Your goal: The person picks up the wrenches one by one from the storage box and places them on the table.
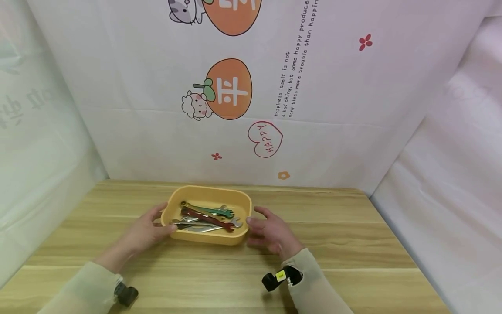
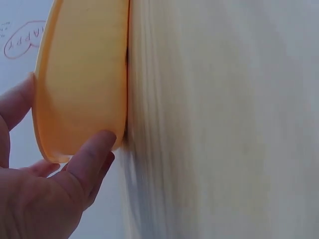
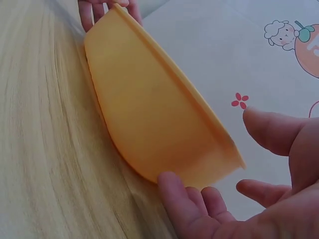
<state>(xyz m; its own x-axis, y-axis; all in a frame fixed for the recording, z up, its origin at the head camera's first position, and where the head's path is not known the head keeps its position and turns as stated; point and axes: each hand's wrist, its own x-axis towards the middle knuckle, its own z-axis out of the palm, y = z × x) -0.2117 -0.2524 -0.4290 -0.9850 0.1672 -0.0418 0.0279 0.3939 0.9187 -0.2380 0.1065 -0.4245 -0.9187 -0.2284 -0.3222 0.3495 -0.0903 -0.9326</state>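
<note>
On the wooden table (image 1: pixel 208 279), a yellow tray (image 1: pixel 208 238) lies lengthwise left to right, holding piled wrenches (image 1: pixel 223 213); the red wrench (image 1: pixel 208 219) points its open end right, slightly nearward. The left hand (image 1: pixel 147 229) grips the tray's left end; the right hand (image 1: pixel 272 231), fingers loosely spread, is at its right. Behind, a printed heart (image 1: pixel 266 139) reads "HAPPY".

Yellow bin (image 1: pixel 204 237), red, green and silver wrenches (image 1: pixel 213 220), wood-grained tabletop (image 1: pixel 353 244), white backdrop (image 1: pixel 333 148) printed orange and red
</note>
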